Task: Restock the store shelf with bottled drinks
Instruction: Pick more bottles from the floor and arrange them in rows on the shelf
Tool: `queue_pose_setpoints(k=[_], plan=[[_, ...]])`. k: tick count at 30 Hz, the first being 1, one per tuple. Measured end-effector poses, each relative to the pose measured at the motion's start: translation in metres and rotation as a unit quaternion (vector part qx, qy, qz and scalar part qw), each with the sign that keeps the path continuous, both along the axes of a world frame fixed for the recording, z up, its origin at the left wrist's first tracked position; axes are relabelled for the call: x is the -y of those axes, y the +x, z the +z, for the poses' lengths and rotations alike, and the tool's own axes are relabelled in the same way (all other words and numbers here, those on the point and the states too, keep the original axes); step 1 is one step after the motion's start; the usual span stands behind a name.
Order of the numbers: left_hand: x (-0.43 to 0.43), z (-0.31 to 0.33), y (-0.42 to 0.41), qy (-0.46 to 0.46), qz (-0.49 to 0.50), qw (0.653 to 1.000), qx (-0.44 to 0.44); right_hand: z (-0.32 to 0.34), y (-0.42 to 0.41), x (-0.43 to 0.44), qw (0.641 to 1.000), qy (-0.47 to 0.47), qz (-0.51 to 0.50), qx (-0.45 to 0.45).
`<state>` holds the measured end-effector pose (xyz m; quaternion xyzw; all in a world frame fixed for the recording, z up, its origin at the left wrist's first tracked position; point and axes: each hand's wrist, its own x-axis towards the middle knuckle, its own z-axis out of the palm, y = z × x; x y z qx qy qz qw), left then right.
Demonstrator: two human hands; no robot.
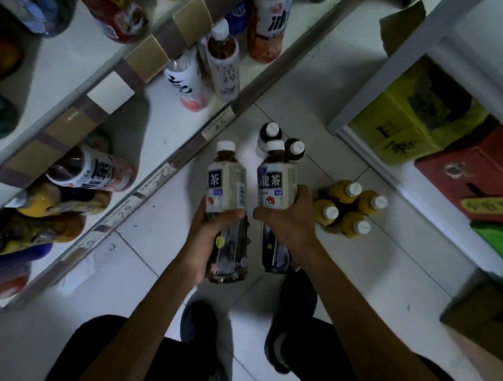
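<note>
shelf (171, 113) left, floor bottles (349, 208) right, boxes (475, 176) beyond

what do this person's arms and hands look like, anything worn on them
The left grip and right grip are bare hands: no gloves, no rings that show, no watch or band at either wrist. The left forearm and right forearm are bare as well, with no sleeve in view down to the frame edge.

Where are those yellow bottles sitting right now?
In the head view, the four yellow bottles stand clustered on the floor, just right of the right hand, between it and the red box.
</note>
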<state>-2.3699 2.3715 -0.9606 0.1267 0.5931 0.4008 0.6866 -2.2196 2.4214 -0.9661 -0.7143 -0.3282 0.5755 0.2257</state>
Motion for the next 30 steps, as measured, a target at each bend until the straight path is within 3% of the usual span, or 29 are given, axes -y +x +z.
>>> queue_pose_setpoints(k=[6, 12, 18, 30], plan=[[0.062, 0.067, -0.006, -0.112, -0.012, 0.993, -0.027, 0.052, 0.019, 0.073, 0.996, -0.088, 0.005, 0.026], [0.101, 0.154, -0.007, -0.144, -0.019, 0.989, -0.011, 0.138, 0.041, 0.113, 0.992, -0.104, -0.002, 0.069], [0.1, 0.273, 0.013, -0.102, -0.014, 0.995, 0.013, 0.249, 0.042, 0.114, 0.996, -0.056, -0.022, 0.065], [0.024, 0.513, 0.007, 0.067, -0.015, 0.996, -0.062, 0.505, 0.019, 0.05, 0.989, 0.144, -0.018, 0.013]])
